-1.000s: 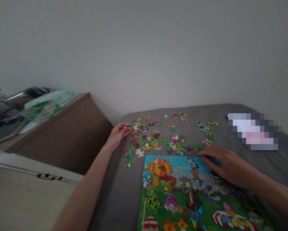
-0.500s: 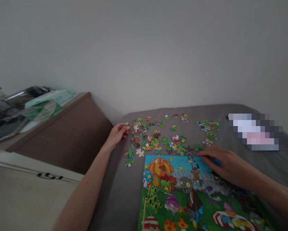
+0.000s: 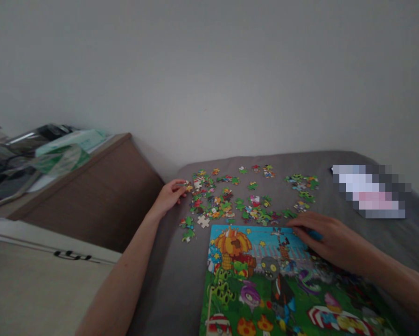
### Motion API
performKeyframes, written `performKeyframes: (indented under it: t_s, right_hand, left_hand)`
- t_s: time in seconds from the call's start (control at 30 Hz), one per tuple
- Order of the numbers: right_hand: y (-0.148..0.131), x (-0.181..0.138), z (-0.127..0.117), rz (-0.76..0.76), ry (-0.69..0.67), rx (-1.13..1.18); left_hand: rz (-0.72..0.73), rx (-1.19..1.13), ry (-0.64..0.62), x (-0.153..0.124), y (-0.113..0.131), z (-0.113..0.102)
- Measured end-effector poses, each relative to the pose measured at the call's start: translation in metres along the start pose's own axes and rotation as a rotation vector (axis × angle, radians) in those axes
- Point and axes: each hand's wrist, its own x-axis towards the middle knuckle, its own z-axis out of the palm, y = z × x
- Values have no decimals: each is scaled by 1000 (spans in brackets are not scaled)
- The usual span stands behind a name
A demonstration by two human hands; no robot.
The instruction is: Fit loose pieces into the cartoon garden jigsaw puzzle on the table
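At the left edge of the loose pile, my left hand [image 3: 170, 196] pinches a puzzle piece [image 3: 188, 187], yellowish in part, between thumb and fingers. My right hand [image 3: 321, 233] rests over the top edge of a colourful puzzle board [image 3: 244, 273] with cartoon plants and a grey zombie figure. Its thumb and fingers are drawn together by that edge; what lies between them is hidden. Many loose puzzle pieces [image 3: 218, 207] are spread beyond the board, most picture side up. One pale piece [image 3: 203, 221], blank side up, lies just off the board's upper left corner.
Grey cloth [image 3: 171, 275] covers the surface under the puzzle. A blurred-out flat object [image 3: 368, 193] lies at the right. To the left stands a brown cabinet [image 3: 101, 200] with plastic bags [image 3: 67, 151] on top. A pale wall [image 3: 209, 84] rises behind.
The puzzle piece in my left hand has shifted slightly right and turned, showing more of its yellow part. My right hand and the board have hardly moved.
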Motion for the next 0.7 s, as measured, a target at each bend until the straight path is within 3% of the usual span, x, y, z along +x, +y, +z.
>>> performKeyframes:
  t_s: [0.7]
  right_hand:
    - [1, -2, 1, -1, -29, 9]
  left_hand:
    - [-4, 233, -196, -8, 3, -15]
